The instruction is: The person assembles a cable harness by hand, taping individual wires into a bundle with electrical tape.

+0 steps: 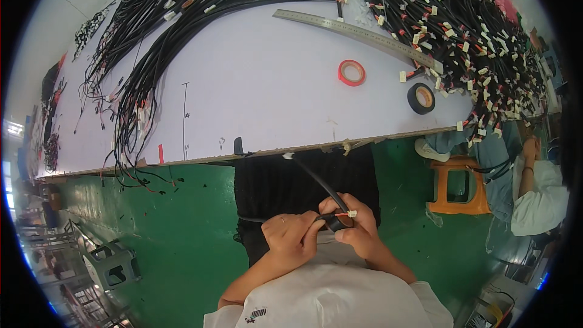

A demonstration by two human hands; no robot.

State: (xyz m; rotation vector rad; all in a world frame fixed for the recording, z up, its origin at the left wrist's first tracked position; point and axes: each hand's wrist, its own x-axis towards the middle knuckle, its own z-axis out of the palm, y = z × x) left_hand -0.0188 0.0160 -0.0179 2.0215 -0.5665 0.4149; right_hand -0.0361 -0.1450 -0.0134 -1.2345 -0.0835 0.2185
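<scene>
Above my lap, my left hand (288,238) is closed, pinching a black cable (322,181) near its end. Part of this cable runs up to a white connector (288,155) at the table's front edge, and a black length leads off to the left behind my left hand. My right hand (359,228) is closed round a roll of black tape (339,221), close beside the left fingers. A small white connector (352,213) with a red wire shows at the right fingers. How the tape lies on the cable is hidden by my fingers.
On the white table (255,85) lie long black cable bundles (176,36), a steel ruler (358,35), a red tape roll (351,73) and a black tape roll (421,98). A cable heap (449,30) fills the right. An orange stool (460,187) stands near another person (537,191).
</scene>
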